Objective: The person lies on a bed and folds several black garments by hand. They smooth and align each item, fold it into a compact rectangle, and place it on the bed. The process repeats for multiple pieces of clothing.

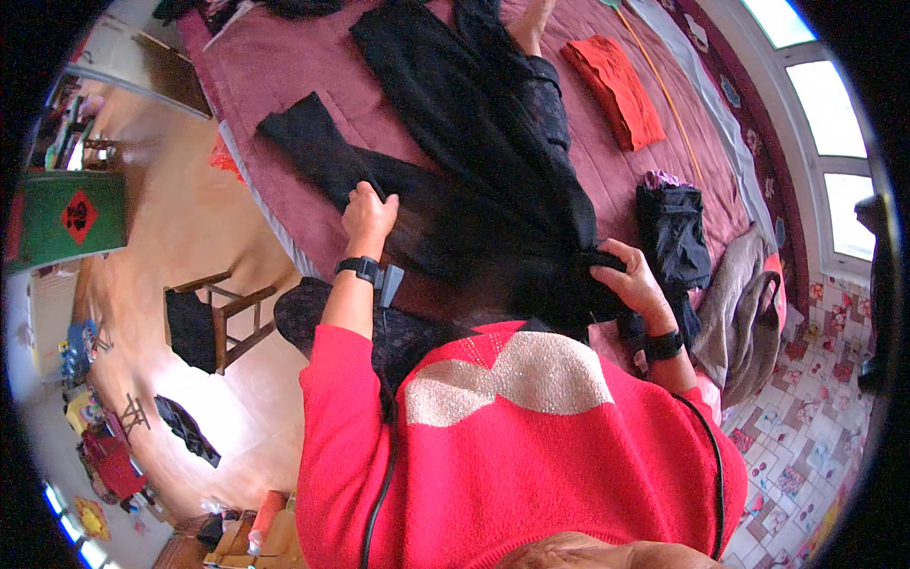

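Observation:
A pair of black trousers (474, 123) lies spread over the bed and across my lap. One leg stretches to the left and the other runs to the far side. My left hand (368, 216) is closed on the near edge of the left-lying leg, partway along it. At the right, my right hand (629, 277) pinches the trousers near the waist end, thumb on top. The cloth between my hands is dark and partly blurred, so its folds are hard to make out. Both wrists wear black bands.
A mauve quilt (265, 57) covers the bed. On it lie a folded orange-red cloth (621, 93), a thin orange stick (664, 85), a folded black garment (671, 228) and a grey-brown garment (744, 303). A wooden chair (223, 322) stands on the floor to the left.

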Motion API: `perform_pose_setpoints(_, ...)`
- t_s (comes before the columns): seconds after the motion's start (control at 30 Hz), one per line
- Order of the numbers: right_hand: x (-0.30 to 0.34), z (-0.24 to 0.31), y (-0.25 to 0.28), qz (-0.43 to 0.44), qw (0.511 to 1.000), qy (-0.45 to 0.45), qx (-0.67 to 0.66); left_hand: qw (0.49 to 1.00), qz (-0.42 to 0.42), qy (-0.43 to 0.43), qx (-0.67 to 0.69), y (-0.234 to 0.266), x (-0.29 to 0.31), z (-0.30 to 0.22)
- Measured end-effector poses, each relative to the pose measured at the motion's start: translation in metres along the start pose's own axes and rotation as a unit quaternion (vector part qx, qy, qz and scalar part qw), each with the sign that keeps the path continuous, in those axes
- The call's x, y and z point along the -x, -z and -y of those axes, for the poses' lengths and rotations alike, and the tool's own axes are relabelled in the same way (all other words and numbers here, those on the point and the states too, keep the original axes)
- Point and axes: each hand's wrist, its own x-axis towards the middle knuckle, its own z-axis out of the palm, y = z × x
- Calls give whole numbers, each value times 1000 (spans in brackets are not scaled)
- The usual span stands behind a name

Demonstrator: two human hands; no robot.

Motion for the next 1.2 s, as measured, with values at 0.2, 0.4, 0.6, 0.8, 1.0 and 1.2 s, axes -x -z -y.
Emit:
perform_pose_setpoints(0.2,8,-14,5,-38,999,-20,-27,959,83,80,258,10,-19,43)
perform_pose_setpoints(0.4,7,-27,6,-62,997,-52,1,671,16,159,724,36,22,83)
perform_pose_setpoints(0.6,6,-29,9,-29,998,-52,-31,682,25,179,708,35,40,96)
perform_pose_setpoints(0.8,26,-24,13,-36,996,-31,-81,684,-14,169,709,59,14,65)
perform_pose_setpoints(1.0,67,-46,51,-53,994,-73,-62,693,-36,63,717,114,-59,-20)
perform_pose_setpoints(1.2,99,-96,55,-99,959,-143,-224,729,-9,31,683,89,-125,-114)
